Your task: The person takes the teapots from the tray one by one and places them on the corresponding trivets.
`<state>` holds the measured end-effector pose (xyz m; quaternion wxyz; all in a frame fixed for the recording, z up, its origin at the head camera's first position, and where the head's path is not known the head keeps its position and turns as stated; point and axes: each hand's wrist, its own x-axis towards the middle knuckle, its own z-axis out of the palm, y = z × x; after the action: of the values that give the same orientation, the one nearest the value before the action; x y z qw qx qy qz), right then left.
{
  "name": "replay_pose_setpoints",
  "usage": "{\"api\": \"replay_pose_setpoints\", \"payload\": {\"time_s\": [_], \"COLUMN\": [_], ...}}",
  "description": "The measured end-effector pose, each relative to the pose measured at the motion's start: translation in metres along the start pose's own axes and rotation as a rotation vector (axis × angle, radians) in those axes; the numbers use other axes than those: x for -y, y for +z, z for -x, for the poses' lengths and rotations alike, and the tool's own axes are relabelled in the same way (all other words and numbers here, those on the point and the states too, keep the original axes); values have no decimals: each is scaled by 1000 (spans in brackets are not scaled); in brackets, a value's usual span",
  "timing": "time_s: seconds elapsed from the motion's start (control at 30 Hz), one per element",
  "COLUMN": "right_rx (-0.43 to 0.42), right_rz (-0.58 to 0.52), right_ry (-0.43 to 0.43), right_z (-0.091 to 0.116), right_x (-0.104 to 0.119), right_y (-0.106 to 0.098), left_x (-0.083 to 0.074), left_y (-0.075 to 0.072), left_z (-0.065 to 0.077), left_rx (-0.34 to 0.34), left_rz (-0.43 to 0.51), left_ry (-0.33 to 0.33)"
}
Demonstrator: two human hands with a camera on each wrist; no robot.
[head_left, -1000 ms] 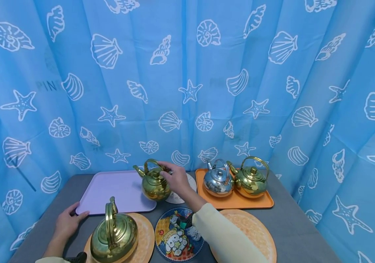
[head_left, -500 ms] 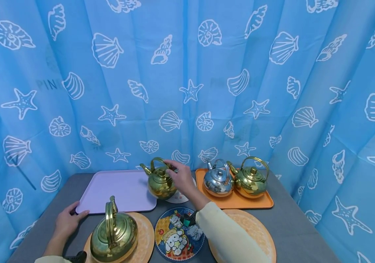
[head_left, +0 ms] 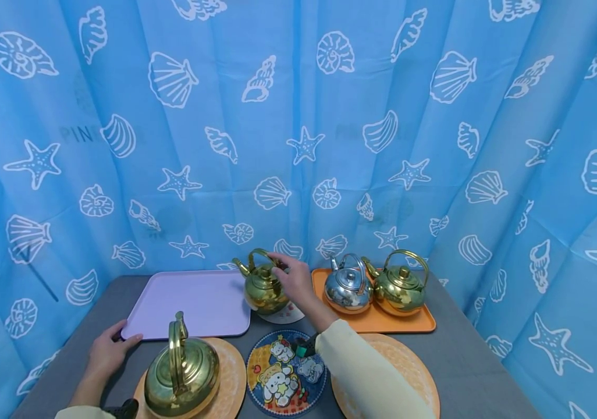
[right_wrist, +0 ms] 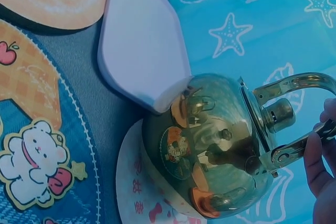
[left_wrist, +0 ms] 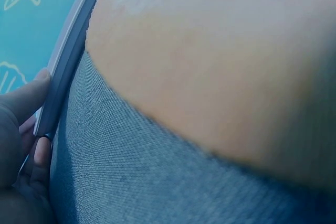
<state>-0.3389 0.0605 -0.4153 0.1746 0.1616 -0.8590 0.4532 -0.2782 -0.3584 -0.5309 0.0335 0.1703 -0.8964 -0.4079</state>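
Observation:
My right hand (head_left: 294, 279) grips the arched handle of a small gold teapot (head_left: 264, 290), whose spout points left. In the right wrist view the thumb and fingers close round that teapot's handle (right_wrist: 294, 150). Beneath it shows part of a round white mat (head_left: 287, 315) with a printed pattern. My left hand (head_left: 110, 348) pinches the near left corner of a lilac tray (head_left: 183, 302); the left wrist view has the thumb over the tray rim (left_wrist: 65, 61) and fingers below. A larger gold kettle (head_left: 183, 375) stands on an orange round mat (head_left: 227, 364), right of my left forearm.
An orange tray (head_left: 424, 323) at the back right bears a silver teapot (head_left: 348, 288) and another gold teapot (head_left: 400, 288). A blue cartoon mat (head_left: 283, 398) lies mid-front. A second orange round mat (head_left: 408, 366) is partly under my right sleeve (head_left: 372, 372). A blue shell-print curtain (head_left: 298, 145) hangs behind.
My right hand has carried the small gold teapot rightward, from over the lilac tray's right edge to over the white mat. My left hand stays at the tray corner.

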Motion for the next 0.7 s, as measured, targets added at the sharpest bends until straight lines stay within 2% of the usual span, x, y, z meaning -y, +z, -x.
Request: {"api": "replay_pose_setpoints", "payload": {"time_s": [0.27, 0.7], "right_rx": [-18, -51], "right_rz": [-13, -32], "right_ry": [1, 6], "right_z": [0, 0], "right_x": [-7, -21], "right_y": [-3, -7], "left_x": [1, -2], "left_y": [0, 1], "left_z": [1, 2], "left_rx": [-4, -17], "left_rz": [-3, 10], "left_ry": [6, -21]}}
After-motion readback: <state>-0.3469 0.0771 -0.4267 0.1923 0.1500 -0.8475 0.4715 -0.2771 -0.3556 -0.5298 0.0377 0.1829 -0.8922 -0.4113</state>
